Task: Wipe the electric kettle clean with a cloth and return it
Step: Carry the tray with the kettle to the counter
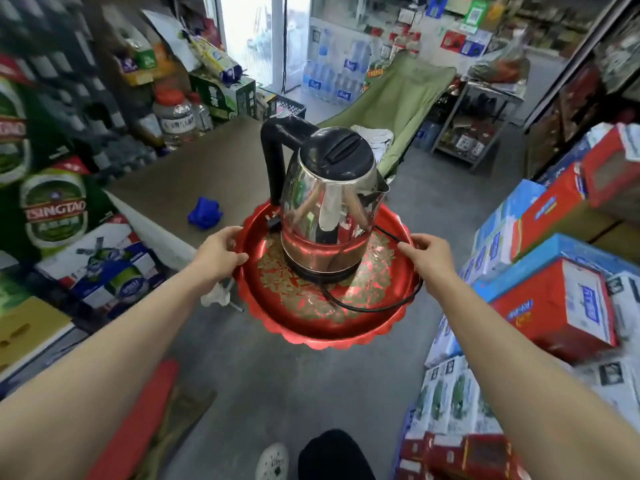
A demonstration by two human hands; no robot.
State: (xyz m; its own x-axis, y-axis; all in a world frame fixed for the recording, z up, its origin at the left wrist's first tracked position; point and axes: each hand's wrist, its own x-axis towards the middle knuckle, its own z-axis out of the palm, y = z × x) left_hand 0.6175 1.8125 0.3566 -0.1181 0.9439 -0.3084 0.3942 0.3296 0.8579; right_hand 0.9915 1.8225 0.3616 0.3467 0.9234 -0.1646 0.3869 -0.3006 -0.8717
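The left hand (221, 252) and right hand (427, 258) are gripping opposite rims of one red tray (332, 341). One kettle (332, 199) is standing upright in its middle, one cord (374, 308) looping along the right rim. One blue cloth (205, 213) is lying on the table (194, 174) near the tray's left edge. Bare floor (277, 375) is lying open between the table and the stacked boxes (554, 306).

Left hand (221, 251), right hand (427, 256) hold red tray (311, 327); kettle (329, 202) upright on it.

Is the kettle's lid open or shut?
Shut: the black lid sits flat on the kettle, which stands upright on the red tray.
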